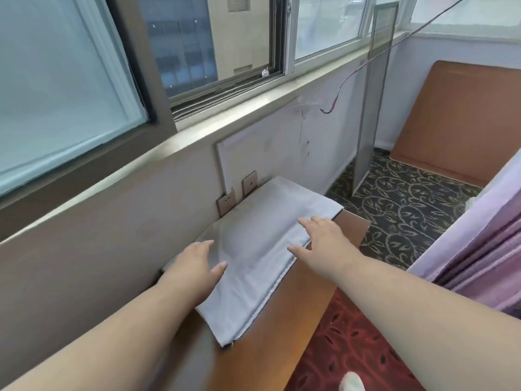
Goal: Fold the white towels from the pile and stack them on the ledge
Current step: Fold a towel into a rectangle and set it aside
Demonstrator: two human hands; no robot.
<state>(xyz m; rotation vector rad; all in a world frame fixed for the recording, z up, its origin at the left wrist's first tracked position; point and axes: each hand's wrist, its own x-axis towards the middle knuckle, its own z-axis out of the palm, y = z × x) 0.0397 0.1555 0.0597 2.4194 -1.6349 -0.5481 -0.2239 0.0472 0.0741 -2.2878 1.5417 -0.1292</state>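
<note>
One folded white towel (pixel 262 249) lies mid-frame on the brown ledge (pixel 307 300); my left hand (pixel 194 266) and right hand (pixel 318 238) rest flat on it, both grips open-fingered.

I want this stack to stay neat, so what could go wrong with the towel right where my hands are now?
The white towel lies along the brown ledge with its right edge close to the drop to the carpet, so a push from the right hand or left hand might slide it off. Both hands lie flat, gripping nothing, so smoothing could drag the layers askew.
</note>
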